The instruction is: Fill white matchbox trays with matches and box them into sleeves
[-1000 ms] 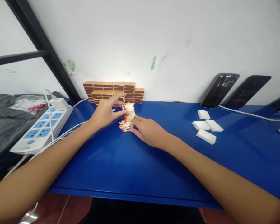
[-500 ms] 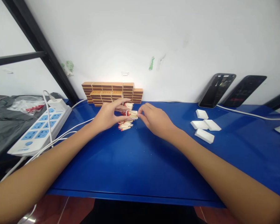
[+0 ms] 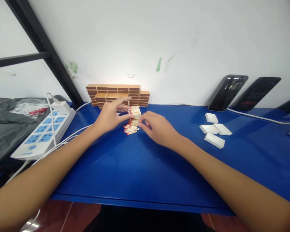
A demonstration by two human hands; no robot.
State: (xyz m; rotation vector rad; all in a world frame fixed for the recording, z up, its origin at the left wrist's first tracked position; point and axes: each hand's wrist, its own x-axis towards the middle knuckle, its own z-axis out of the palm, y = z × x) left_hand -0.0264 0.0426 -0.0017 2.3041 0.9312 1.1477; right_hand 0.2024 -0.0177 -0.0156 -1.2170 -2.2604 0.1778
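A blue table (image 3: 135,174) fills the near part of the view, and two bare forearms reach over it from its front edge. The left hand (image 3: 110,116) has thumb and forefinger closed on a small bundle of matches (image 3: 134,111), held a little above the table. The bundle seems to sit in a white tray, but it is too small to tell well. Just under this grip, slightly to the near side, a loose pile of matches (image 3: 130,129) with red heads lies flat on the table. The right hand (image 3: 157,129) is just to the right of the grip, its fingers bent toward the end of the bundle; I cannot tell if they pinch anything. Well to the left of the grip lies a white power strip (image 3: 44,129), and well to the right are four small white boxes (image 3: 214,130). Directly behind the grip, a stack of brown matchboxes (image 3: 118,93) stands against the white wall (image 3: 159,32), and two dark phones (image 3: 228,93) lean on it far to the right.
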